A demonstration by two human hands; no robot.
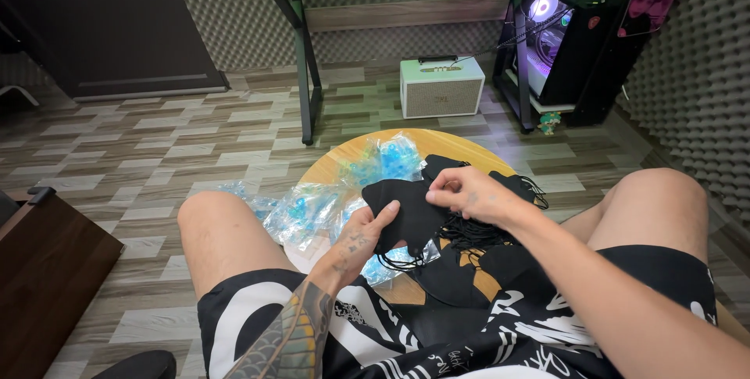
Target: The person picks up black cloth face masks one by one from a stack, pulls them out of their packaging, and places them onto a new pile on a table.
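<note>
Black mask point(406, 211) held between both hands: left hand point(361, 240) cupped under lower-left edge, right hand point(469, 191) pinched on upper-right edge. Long axis runs hand to hand. Mask pile point(469, 258) just below right hand.

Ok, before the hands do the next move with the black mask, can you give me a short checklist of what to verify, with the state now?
1. Left hand supports the black mask from below: ok.
2. Right hand pinches the mask's upper edge: ok.
3. Mask's ear loops free of the pile of black masks: cannot tell, the cords are tangled together.
4. Clear plastic bags within reach on the round wooden table: ok.
5. A bag already open: cannot tell.
</note>
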